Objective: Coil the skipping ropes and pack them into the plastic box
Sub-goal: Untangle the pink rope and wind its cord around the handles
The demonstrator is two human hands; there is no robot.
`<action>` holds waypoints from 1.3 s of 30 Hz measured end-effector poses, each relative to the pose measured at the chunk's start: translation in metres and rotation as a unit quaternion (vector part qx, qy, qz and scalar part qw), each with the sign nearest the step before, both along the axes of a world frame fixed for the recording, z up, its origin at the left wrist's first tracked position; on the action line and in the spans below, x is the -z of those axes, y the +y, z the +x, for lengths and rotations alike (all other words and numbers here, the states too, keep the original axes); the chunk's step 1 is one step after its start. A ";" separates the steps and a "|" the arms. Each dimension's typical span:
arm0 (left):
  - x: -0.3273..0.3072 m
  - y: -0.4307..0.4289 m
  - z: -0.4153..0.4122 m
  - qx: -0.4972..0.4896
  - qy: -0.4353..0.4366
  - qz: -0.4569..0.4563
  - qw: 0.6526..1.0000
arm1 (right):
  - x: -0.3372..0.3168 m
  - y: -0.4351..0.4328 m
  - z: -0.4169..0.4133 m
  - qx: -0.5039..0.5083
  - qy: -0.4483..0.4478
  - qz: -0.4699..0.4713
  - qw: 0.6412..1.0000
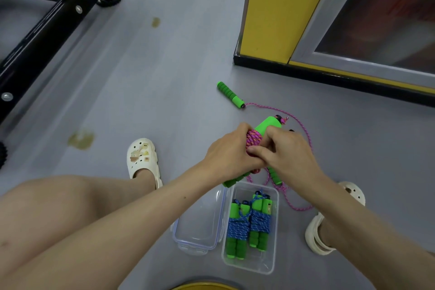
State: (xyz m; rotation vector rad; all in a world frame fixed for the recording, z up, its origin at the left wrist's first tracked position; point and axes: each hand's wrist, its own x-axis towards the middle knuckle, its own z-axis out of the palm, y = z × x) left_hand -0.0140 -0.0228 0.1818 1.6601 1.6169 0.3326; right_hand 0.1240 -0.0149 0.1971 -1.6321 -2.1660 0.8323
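Rope bundle (254,138) lies clasped inside left hand (229,150) and right hand (287,153) grips.

A grey floor (164,77) with yellowish stains meets a yellow wall (270,12) with black skirting, beside a black metal frame (47,21).

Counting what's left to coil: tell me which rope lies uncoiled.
The pink rope trailing loose on the floor. The other pink one is wound up between left hand and right hand; both blue ropes lie coiled in the box.
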 end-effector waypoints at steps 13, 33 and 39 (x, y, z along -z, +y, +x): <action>-0.003 0.010 -0.007 -0.079 -0.143 -0.040 0.986 | -0.015 0.022 0.020 0.065 0.019 0.026 0.997; 0.002 -0.010 -0.010 -0.041 -0.052 -0.021 0.998 | -0.002 0.005 0.009 -0.048 -0.113 -0.009 0.992; 0.001 -0.006 -0.009 -0.070 -0.102 -0.028 0.992 | 0.003 0.012 0.012 -0.013 0.035 -0.026 0.999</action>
